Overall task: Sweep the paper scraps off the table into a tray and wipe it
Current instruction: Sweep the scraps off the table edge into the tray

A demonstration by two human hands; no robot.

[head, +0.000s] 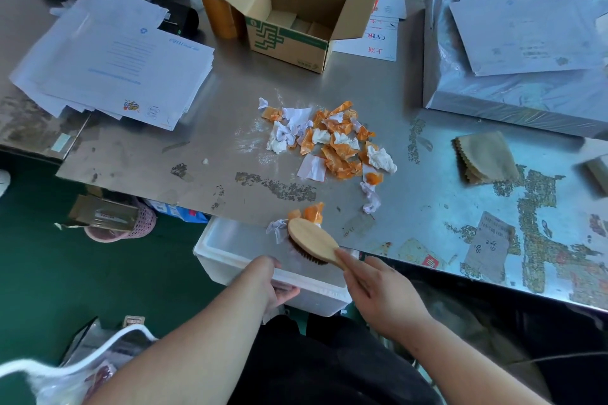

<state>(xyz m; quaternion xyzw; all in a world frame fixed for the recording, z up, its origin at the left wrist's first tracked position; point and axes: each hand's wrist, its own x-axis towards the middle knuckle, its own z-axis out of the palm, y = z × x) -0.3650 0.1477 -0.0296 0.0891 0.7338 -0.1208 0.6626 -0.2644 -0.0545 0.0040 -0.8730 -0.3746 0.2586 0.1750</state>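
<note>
1. Head view: a white rectangular foam tray (223, 250) sits below the near edge of the scratched metal worktop (197, 148), with its far side tucked under that edge. What shows of its inside is plain white. The rest is hidden by the brush and the worktop.
2. The left hand (274, 279) grips the tray's near wall, its fingers (289, 290) curled round the rim.
3. The right hand (378, 289) holds an oval wooden brush with dark bristles (312, 238). Its fingers are clamped on the handle. The brush head is at the worktop's edge, bristles down over the tray.
4. Most of the orange and white crumpled paper scraps (332, 138) lie in a pile mid-worktop, well apart from the tray. A few touch the brush head at the edge.
5. An open brown cardboard box with green print (289, 20) stands behind the pile, flaps up, with small cardboard pieces on its floor. Its small print is unreadable.
6. Brown packing-tape rolls (217, 6) are stacked just beside the box's left.
7. A white sheet (375, 51) right of the box bears red characters, upside down, reading 上海.
8. The white printed envelopes (115, 59) at left carry blue lines too blurred to read.
9. A tan cloth with a zigzag edge (487, 158) lies at right.
10. A pink mesh basket (131, 227) on the green floor holds flattened cardboard.
</note>
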